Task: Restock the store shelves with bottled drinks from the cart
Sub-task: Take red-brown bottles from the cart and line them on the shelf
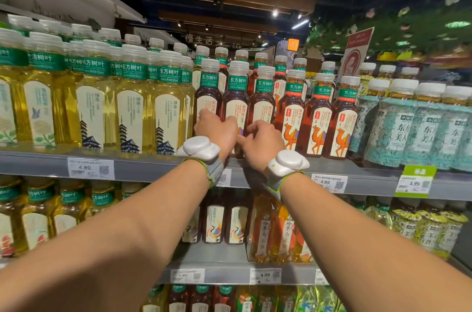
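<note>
Fingers [205, 114] of my left hand [215, 130] are bent round the low part of a dark tea bottle [208, 97], the first one in the brown row, so I think that hand has hold of it. My right hand [263, 140] is just beside it, in front of the next brown bottles [263, 107]. Its fingers [251, 126] are bent too, but I cannot tell if they hold anything or only touch the front of a bottle. The dark tea bottle stands up straight at the front edge of the upper shelf [143, 166], with the yellow tea bottles [130, 107] tight on its left and more brown ones tight on its right. I cannot see the cart from here. I think I am setting this bottle in line with its row and turning its label to the front. It looks full, so it should feel a bit heavy for one hand. Its sides look like smooth plastic and could slip, and they may give a little if I squeeze hard. I do not think it will break like glass. A good place to hold it is round the middle, on the label, under the part where it gets thin. The white cap [210, 64] is too small to hold well. The row is packed close, so a hard push could knock the bottles next to it or behind it. Slow and gentle seems best
</note>
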Demonstrator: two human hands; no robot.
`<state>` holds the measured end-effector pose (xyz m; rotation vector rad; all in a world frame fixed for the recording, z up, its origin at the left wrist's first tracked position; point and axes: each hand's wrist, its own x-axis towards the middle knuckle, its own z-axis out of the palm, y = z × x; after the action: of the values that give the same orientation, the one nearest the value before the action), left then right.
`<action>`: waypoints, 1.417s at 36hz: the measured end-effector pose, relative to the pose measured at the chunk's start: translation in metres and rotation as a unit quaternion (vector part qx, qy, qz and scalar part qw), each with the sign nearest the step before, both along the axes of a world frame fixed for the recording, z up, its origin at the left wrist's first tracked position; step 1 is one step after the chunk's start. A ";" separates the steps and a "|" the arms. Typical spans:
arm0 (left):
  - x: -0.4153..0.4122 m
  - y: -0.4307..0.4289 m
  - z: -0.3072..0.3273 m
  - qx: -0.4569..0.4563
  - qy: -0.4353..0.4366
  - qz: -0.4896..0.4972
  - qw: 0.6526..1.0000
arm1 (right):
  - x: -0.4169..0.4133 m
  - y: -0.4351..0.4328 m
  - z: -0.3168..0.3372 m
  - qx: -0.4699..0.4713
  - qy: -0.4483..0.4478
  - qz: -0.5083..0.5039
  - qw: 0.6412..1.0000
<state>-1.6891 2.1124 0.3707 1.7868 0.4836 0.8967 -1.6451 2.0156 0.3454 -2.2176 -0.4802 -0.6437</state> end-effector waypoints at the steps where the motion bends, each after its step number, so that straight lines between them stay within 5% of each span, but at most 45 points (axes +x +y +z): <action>1: 0.005 0.002 -0.001 0.004 -0.001 0.005 1.000 | 0.003 0.002 0.000 0.001 -0.001 -0.011 1.000; 16: 0.010 0.004 -0.005 0.089 0.005 0.053 0.995 | 0.002 0.007 0.003 0.000 0.028 -0.068 0.997; 35: 0.011 0.005 0.000 0.012 0.050 0.047 0.998 | -0.013 0.005 0.006 -0.055 0.041 -0.057 0.996; 51: 0.009 0.001 0.001 0.073 0.130 0.049 0.988 | -0.014 0.004 0.006 -0.049 0.056 -0.030 0.997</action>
<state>-1.6801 2.1135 0.3715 2.0417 0.6926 0.7859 -1.6587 2.0199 0.3515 -2.3544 -0.3969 -0.5328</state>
